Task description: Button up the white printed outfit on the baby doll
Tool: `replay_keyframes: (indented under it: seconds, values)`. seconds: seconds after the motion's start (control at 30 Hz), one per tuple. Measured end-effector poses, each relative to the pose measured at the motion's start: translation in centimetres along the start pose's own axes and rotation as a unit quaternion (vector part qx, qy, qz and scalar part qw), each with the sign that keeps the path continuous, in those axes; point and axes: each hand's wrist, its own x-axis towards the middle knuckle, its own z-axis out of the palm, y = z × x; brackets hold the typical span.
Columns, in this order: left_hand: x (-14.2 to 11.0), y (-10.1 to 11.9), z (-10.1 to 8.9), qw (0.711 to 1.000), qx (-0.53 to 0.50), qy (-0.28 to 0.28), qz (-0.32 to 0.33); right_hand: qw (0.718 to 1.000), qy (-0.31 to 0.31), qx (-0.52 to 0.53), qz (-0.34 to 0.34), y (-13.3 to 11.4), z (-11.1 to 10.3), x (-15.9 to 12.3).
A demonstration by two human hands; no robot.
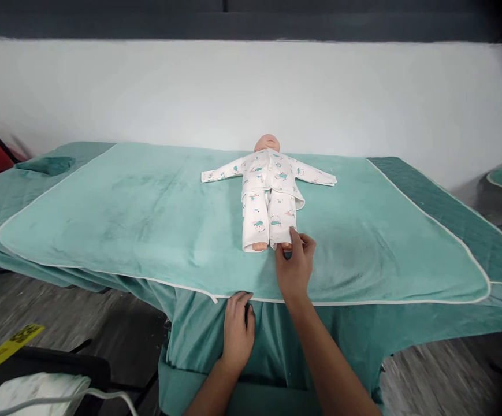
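Observation:
A baby doll (pixel 268 142) lies on its back on a light green velvety cover, its head toward the wall and its arms stretched out sideways. It wears a white printed jacket (pixel 261 170) and matching trousers (pixel 256 216). With thumb and fingers, my right hand (pixel 294 266) pinches the trouser cuff on the doll's leg at the right of the view. The foot there is partly hidden by my fingers. My left hand (pixel 237 329) rests at the near edge of the cover, thumb apart from the fingers, holding nothing.
The green cover (pixel 147 214) has white piping and hangs over the front edge. Behind it stands a white wall (pixel 251 86). At lower left are a dark chair (pixel 60 364), a folded white cloth item (pixel 38 390), a pale cable (pixel 103 394) and a yellow strip (pixel 8 351).

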Motion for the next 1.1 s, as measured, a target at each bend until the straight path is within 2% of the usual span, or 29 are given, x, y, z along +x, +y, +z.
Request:
replay_keyframes:
  seconds: [0.3, 0.6, 0.83, 1.1]
  values:
    - [0.5, -0.1, 0.2, 1.0, 0.004, 0.005, 0.004, 0.999, 0.033, 0.008, -0.033, -0.4, 0.5, 0.2]
    - [0.5, 0.0, 0.1, 1.0, 0.01, -0.006, 0.002, 0.997, 0.041, 0.062, -0.001, -0.4, 0.0, 0.1]
    - [0.6, -0.1, 0.2, 1.0, 0.006, -0.015, -0.002, 0.992, 0.0, 0.123, 0.004, -0.5, -1.0, 0.3]
    - [0.5, -0.4, 0.5, 1.0, 0.019, -0.022, 0.006, 0.986, -0.003, 0.163, 0.022, -0.5, -1.8, 0.3]
